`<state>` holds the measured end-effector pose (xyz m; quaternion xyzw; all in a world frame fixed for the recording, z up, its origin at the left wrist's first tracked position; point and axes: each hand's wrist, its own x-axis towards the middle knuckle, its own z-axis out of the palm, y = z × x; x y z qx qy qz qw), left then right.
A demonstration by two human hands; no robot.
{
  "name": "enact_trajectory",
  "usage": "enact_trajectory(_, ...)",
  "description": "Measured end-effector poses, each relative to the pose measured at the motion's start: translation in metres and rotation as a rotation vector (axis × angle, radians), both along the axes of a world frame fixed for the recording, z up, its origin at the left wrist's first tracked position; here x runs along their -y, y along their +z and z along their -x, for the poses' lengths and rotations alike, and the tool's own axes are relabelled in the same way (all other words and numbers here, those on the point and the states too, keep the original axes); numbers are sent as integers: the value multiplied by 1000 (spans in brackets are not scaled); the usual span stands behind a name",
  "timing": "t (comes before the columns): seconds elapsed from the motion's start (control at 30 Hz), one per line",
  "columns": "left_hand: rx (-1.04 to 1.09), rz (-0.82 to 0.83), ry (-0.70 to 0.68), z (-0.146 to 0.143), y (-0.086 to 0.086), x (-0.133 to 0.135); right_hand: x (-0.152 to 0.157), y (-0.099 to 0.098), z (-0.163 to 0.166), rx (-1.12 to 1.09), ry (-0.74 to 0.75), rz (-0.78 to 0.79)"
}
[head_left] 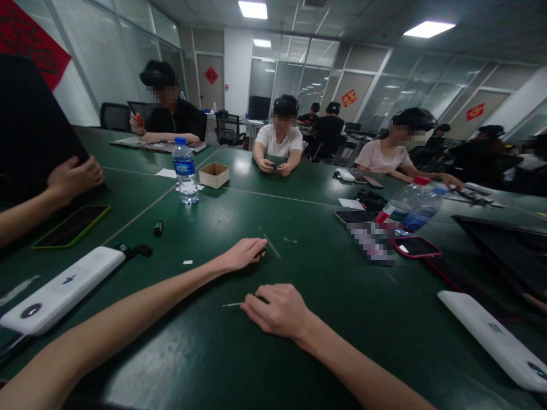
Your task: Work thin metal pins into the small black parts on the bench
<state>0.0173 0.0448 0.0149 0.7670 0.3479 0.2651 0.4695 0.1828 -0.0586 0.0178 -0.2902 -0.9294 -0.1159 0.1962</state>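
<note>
My left hand (244, 254) rests low over the green table (205, 341), its fingers curled closed. A bit of a small dark object (262, 251) peeks out at the fingertips; most of it is hidden by the hand. Closer to me, my right hand (280, 310) is closed around a thin metal rod (232, 304), whose bare end points left. Whatever handle it may have is covered by the fingers. The two hands are apart. Just beyond the left hand, a clear strip (272, 246) lies on the tabletop.
Ahead stand a water bottle (186, 176) and an open cardboard box (214, 175). White devices (68, 290) (491, 339) lie on both sides. A small black piece (158, 228) sits left; bottles (401, 208) and a red-edged phone (417, 246) lie right. Several people sit around, one hand (76, 179) at left.
</note>
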Motion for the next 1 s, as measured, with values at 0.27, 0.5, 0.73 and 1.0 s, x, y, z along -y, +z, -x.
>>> enact_trajectory(0.27,-3,97,-44,4,3,0,-27,2,-41,-93,-395,55)
enact_trajectory(0.5,70,80,-37,2,1,0,-31,-1,-39,-90,-456,104)
enact_trajectory(0.73,113,74,-14,3,4,3,-32,-3,-39,-106,-509,119)
enact_trajectory(1.0,129,54,-15,3,0,2,-32,-4,-38,-117,-510,108)
